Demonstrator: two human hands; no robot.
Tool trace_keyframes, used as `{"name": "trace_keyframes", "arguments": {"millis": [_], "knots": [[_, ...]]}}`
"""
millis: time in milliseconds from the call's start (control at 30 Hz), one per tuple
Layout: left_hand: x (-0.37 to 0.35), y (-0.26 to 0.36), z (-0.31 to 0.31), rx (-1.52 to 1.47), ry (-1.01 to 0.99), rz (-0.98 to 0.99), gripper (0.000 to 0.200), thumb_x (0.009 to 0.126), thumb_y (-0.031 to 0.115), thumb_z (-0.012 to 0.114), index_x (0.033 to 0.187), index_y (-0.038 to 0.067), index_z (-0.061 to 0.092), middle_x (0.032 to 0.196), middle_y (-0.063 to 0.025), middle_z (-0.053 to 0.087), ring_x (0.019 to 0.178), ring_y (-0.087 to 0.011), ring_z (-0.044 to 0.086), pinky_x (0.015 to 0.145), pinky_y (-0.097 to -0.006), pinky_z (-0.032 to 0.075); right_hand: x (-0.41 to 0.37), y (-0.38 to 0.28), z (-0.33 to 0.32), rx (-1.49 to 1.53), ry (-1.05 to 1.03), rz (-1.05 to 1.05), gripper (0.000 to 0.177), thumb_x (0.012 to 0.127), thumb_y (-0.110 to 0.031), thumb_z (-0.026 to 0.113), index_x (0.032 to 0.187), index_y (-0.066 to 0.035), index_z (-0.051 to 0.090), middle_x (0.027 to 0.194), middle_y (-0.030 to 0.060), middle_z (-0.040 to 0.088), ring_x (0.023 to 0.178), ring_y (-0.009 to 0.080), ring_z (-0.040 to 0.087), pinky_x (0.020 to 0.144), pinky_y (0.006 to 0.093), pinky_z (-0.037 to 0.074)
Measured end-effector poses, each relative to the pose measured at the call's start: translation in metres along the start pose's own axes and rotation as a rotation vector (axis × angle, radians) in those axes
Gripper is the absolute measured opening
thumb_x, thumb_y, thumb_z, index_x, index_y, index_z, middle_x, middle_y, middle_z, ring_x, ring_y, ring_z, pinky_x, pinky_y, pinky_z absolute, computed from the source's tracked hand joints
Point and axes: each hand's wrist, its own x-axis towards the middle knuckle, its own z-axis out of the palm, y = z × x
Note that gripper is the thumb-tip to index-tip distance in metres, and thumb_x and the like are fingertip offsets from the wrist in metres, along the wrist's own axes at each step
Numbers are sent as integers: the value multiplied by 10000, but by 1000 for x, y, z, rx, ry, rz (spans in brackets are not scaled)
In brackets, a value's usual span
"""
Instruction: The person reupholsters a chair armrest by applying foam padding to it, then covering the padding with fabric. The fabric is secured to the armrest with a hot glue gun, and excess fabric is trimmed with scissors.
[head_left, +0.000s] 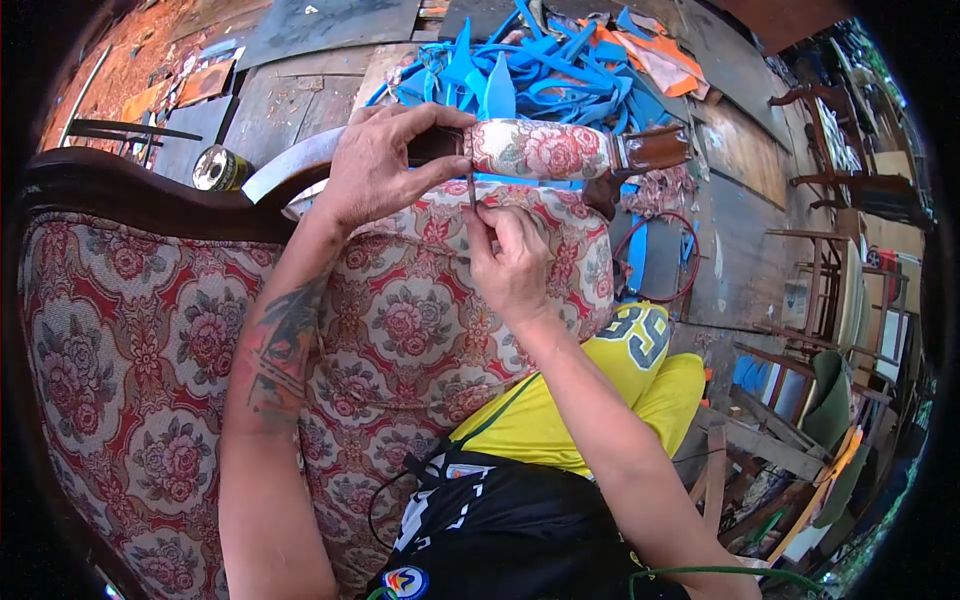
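A wooden armrest [655, 150] with a rose-patterned pad [545, 150] crosses the top middle of a floral upholstered chair. My left hand [375, 165] grips across this armrest, forefinger on the far side and thumb on the near side, at the pad's left end. From beside the left thumb hangs a thin dark brown strip [472, 190], its upper part lying along the pad's edge. Below it, my right hand [512, 260] pinches the strip's lower end between thumb and forefinger. Matching floral fabric covers the seat [410, 320] under both hands.
Blue foam offcuts [540, 75] lie heaped beyond the armrest, with orange scraps [655, 60] beside them. An open tin can [220, 168] stands at left. Wooden chair frames [820, 270] and loose boards crowd the right side. A red hose [690, 270] coils on the floor.
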Motion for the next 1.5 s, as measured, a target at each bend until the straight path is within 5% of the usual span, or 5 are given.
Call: {"name": "trace_keyframes", "arguments": {"millis": [400,600,1100,1267,1500], "knots": [[3,0,0,-26,-12,-3,482,885,394,846,1294,157,756,1238,-43,774,1126,-266,693,1068,-394,435,-6,-21,0,64,25,138,203,917,-135,810,978,-43,639,869,123,726,800,348,724,704,460,567],[4,-3,3,-93,30,-8,495,858,516,817,1242,206,773,1154,-24,783,1066,-259,721,1002,-422,456,-3,-26,12,49,-9,151,229,945,-146,784,1000,-32,594,859,152,727,781,370,735,662,485,584],[3,2,-2,-25,-32,-29,557,843,443,870,1311,169,742,1194,-53,783,1083,-282,697,1060,-420,445,2,-26,19,5,-136,119,301,983,-179,734,1100,11,532,944,240,707,836,441,734,687,524,604],[2,-4,3,-15,37,23,563,807,536,845,1284,253,750,1144,-46,783,1067,-279,703,1028,-432,446,-25,-17,-28,-130,-167,17,334,983,-243,756,1193,-9,644,1039,205,746,869,388,758,723,457,629],[1,-2,2,23,-11,1,567,841,502,864,1300,193,741,1162,-44,783,1075,-277,689,1078,-418,423,-100,16,-169,-167,5,252,180,999,-100,750,1141,10,748,919,110,753,796,199,721,702,331,589]]}}
